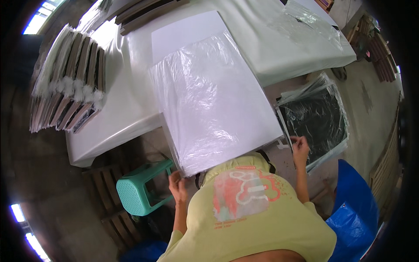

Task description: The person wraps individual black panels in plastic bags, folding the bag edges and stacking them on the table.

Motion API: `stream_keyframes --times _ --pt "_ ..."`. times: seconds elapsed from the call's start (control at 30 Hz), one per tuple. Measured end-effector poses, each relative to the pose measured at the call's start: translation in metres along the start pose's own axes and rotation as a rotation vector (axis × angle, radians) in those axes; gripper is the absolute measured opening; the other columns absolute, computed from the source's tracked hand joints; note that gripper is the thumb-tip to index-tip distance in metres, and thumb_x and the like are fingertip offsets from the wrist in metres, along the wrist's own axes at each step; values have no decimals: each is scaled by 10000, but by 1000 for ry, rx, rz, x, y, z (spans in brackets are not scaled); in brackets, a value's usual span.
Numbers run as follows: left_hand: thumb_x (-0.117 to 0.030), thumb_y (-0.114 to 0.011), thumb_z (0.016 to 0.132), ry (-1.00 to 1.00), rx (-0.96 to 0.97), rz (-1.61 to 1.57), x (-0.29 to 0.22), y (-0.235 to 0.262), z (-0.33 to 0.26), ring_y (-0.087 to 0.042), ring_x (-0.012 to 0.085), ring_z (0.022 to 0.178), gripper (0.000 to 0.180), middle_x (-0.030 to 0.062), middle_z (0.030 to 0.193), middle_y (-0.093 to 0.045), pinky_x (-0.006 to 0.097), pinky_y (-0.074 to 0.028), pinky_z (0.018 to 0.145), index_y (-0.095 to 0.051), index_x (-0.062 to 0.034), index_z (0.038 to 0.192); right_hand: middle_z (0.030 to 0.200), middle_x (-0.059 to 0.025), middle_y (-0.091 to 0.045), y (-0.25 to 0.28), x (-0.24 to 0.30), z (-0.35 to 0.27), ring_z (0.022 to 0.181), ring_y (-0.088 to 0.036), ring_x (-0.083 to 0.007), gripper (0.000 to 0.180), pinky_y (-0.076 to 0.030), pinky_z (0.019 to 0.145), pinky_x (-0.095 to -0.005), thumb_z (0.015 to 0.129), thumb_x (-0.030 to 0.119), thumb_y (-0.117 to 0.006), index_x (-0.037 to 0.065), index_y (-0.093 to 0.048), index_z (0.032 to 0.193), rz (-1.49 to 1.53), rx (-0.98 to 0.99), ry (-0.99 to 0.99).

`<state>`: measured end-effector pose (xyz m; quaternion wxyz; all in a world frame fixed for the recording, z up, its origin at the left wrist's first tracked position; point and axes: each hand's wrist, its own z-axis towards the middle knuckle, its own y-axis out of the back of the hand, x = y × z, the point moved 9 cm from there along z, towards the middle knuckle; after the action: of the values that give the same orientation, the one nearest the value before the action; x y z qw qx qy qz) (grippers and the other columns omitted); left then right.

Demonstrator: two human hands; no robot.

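A large white sheet (185, 32) lies lengthwise in front of me, its near part covered by a clear plastic sleeve (205, 96). The far end of the sheet sticks out bare, and the sleeve's near edge reaches my waist. At the near left corner, my left hand (177, 187) has its fingers curled against the plastic, closed on it. My right hand (300, 151) is beyond the near right corner, beside a stack of dark panels in clear plastic (316, 114). Its fingers are bent together at the stack's left edge; what they hold, if anything, is too small to make out.
The table (118, 131) has a pale, glossy cover. On its left stand several plastic-wrapped panels (70, 78); more brown panels (144, 15) lie at the back. Loose clear film (312, 22) is at the far right. A green stool (135, 192) stands lower left, blue sheeting (355, 218) lower right.
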<state>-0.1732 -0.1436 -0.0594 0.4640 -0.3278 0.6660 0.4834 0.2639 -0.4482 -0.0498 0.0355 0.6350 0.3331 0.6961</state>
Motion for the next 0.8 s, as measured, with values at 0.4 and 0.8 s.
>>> stream_keyframes --times 0.4,0.8 --pt "-296 -491 874 340 96 -221 34 -85 32 -505 171 937 430 108 1023 -565 272 -390 801 -469 43 1137 920 -59 -577 -109 29 94 858 -502 -114 342 -402 768 -251 795 169 -592 1 -521 1085 289 448 39" --pt "-164 -555 796 -127 791 297 -36 -225 -42 -595 308 757 200 151 841 -605 351 -463 667 -575 -54 961 1185 -132 -445 149 -255 -132 1056 -445 -238 447 -354 914 -365 837 109 -540 21 -356 1234 804 -536 -588"
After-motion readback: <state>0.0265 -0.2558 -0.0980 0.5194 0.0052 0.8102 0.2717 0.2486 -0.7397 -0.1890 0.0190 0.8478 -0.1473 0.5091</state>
